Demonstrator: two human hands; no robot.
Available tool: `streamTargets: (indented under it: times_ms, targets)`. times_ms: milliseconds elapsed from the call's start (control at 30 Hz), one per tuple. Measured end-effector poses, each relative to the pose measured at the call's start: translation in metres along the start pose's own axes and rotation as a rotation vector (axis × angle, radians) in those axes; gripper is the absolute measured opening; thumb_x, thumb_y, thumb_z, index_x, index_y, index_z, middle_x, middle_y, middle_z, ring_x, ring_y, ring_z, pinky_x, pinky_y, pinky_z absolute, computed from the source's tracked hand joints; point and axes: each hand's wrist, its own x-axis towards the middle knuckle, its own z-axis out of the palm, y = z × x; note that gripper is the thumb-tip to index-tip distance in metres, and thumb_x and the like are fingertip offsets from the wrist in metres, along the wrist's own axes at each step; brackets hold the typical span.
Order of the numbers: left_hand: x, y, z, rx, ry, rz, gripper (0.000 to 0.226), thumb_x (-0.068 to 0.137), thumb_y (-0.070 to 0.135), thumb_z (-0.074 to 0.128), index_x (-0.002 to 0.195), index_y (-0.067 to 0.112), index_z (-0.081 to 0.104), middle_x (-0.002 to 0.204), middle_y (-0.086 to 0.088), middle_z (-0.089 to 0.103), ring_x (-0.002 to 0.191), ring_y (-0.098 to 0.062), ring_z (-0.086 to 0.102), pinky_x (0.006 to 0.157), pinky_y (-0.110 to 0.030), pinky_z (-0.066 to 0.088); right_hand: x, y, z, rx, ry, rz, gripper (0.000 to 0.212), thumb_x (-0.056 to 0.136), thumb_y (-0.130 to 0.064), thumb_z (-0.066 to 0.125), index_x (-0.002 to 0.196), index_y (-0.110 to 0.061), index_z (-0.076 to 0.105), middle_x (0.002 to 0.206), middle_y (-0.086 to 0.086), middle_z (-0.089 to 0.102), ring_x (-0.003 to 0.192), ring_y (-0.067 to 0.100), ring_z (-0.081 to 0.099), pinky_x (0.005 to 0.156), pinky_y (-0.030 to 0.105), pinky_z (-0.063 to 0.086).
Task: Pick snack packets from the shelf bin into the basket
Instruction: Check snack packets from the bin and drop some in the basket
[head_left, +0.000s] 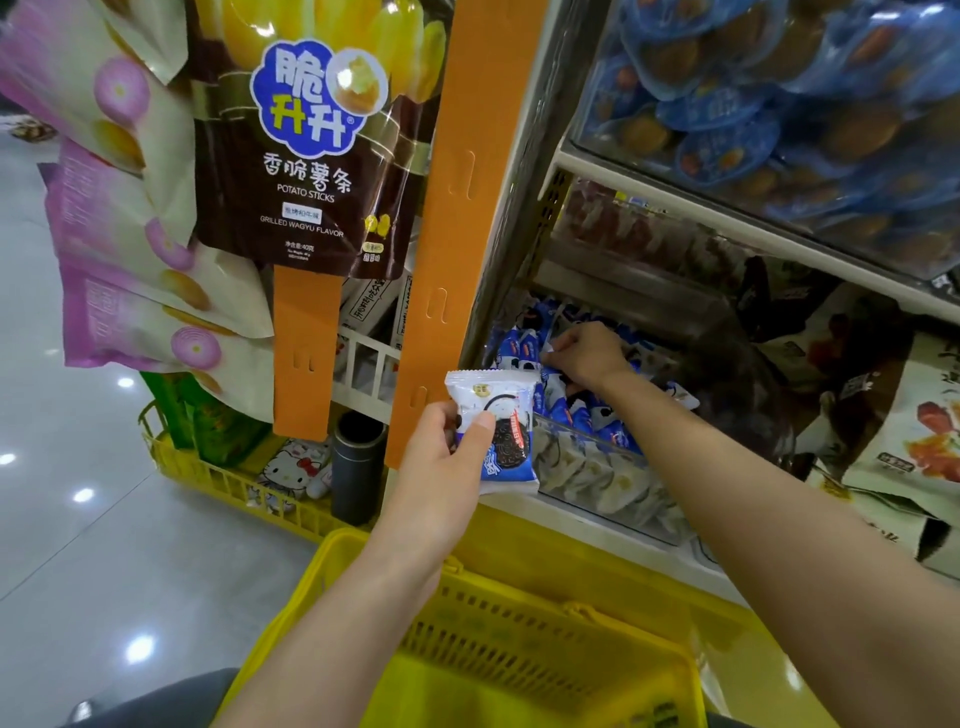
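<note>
Left hand (447, 460) grips a blue-and-white snack packet (496, 415) upright, thumb across its front, just above the yellow basket (519, 644). To its right, the right hand (587, 356) is inside the clear shelf bin (587, 470), fingers pinching a second packet (548, 349) on the pile.

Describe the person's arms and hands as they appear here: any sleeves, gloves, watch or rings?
Two bare hands, no gloves. The left hand and right hand show no rings, and neither wrist carries a watch or bracelet. The left forearm and right forearm are uncovered as far as the frame shows; no sleeve edge is in view.
</note>
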Motion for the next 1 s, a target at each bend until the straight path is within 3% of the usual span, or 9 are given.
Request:
streamTargets:
  times_ms: [233, 333, 433, 500, 667, 767, 833, 900, 1000]
  targets:
    - [0.004, -0.002, 0.004, 0.01, -0.009, 0.004, 0.031, 0.095, 0.032, 0.045, 0.125, 0.023, 0.046, 0.115, 0.002, 0.06, 0.105, -0.009, 0.058, 0.074, -0.018, 0.047, -0.01, 0.002, -0.01, -0.066, -0.04, -0.055, 0.035, 0.095, -0.027, 0.051, 0.12, -0.004, 0.056, 0.116, 0.016, 0.061, 0.102, 0.028, 0.059, 0.091, 0.039, 0.05]
    - [0.002, -0.004, 0.005, 0.02, -0.011, 0.008, 0.029, 0.095, 0.031, 0.045, 0.123, 0.022, 0.047, 0.114, 0.002, 0.061, 0.103, -0.007, 0.058, 0.072, -0.017, 0.047, -0.029, -0.002, -0.017, -0.071, 0.097, -0.142, 0.037, 0.096, -0.029, 0.047, 0.127, -0.008, 0.049, 0.117, 0.01, 0.06, 0.104, 0.023, 0.057, 0.085, 0.029, 0.045]
    - [-0.001, -0.005, 0.006, 0.019, -0.022, 0.008, 0.024, 0.095, 0.031, 0.045, 0.118, 0.023, 0.049, 0.107, 0.006, 0.062, 0.094, 0.0, 0.06, 0.059, -0.008, 0.047, -0.066, -0.006, -0.022, 0.106, 0.253, -0.313, 0.023, 0.096, -0.026, 0.047, 0.115, -0.016, 0.056, 0.099, -0.001, 0.061, 0.085, 0.006, 0.055, 0.075, 0.018, 0.045]
    - [-0.003, -0.007, 0.008, 0.02, -0.043, 0.01, 0.023, 0.095, 0.029, 0.046, 0.116, 0.021, 0.051, 0.102, 0.009, 0.063, 0.089, 0.004, 0.06, 0.058, -0.004, 0.046, -0.096, -0.005, -0.02, 0.203, 0.281, -0.372, 0.018, 0.096, -0.028, 0.046, 0.107, -0.021, 0.058, 0.095, -0.005, 0.063, 0.084, 0.004, 0.057, 0.072, 0.016, 0.046]
    - [-0.013, -0.011, 0.012, 0.038, -0.135, 0.018, 0.021, 0.095, 0.026, 0.047, 0.115, 0.022, 0.053, 0.1, 0.013, 0.064, 0.082, 0.012, 0.062, 0.057, -0.004, 0.045, -0.158, 0.006, -0.01, 0.392, 0.099, -0.34, 0.01, 0.092, -0.031, 0.051, 0.099, -0.03, 0.058, 0.093, -0.015, 0.063, 0.086, -0.006, 0.058, 0.073, 0.008, 0.045]
    - [-0.02, -0.015, 0.016, 0.068, -0.172, 0.016, 0.012, 0.094, 0.022, 0.049, 0.096, 0.033, 0.052, 0.087, 0.024, 0.06, 0.071, 0.023, 0.056, 0.054, 0.001, 0.041, -0.174, 0.016, -0.008, 0.485, 0.033, -0.287, 0.009, 0.089, -0.024, 0.058, 0.095, -0.028, 0.063, 0.089, -0.002, 0.069, 0.084, 0.008, 0.064, 0.076, 0.024, 0.054]
    - [-0.023, -0.021, 0.018, 0.104, -0.221, 0.014, 0.016, 0.094, 0.019, 0.049, 0.108, 0.027, 0.054, 0.101, 0.016, 0.064, 0.084, 0.015, 0.06, 0.061, 0.0, 0.043, -0.18, 0.023, -0.006, 0.572, -0.037, -0.215, 0.009, 0.089, -0.019, 0.059, 0.096, -0.021, 0.065, 0.089, 0.013, 0.069, 0.081, 0.019, 0.066, 0.076, 0.034, 0.056]
    - [-0.026, -0.024, 0.018, 0.141, -0.257, 0.02, 0.027, 0.093, 0.014, 0.052, 0.12, 0.016, 0.052, 0.112, 0.006, 0.063, 0.098, 0.004, 0.059, 0.071, -0.004, 0.046, -0.184, 0.031, -0.002, 0.659, -0.087, -0.156, 0.009, 0.089, -0.012, 0.059, 0.09, -0.018, 0.066, 0.084, 0.01, 0.07, 0.074, 0.011, 0.065, 0.072, 0.029, 0.056]
    - [-0.027, -0.028, 0.019, 0.182, -0.26, 0.039, 0.03, 0.089, 0.006, 0.056, 0.117, 0.013, 0.054, 0.109, 0.004, 0.063, 0.098, -0.004, 0.061, 0.077, -0.01, 0.049, -0.188, 0.042, 0.003, 0.737, -0.132, -0.054, 0.011, 0.088, -0.008, 0.06, 0.084, -0.017, 0.066, 0.078, 0.002, 0.067, 0.068, 0.006, 0.061, 0.065, 0.022, 0.053]
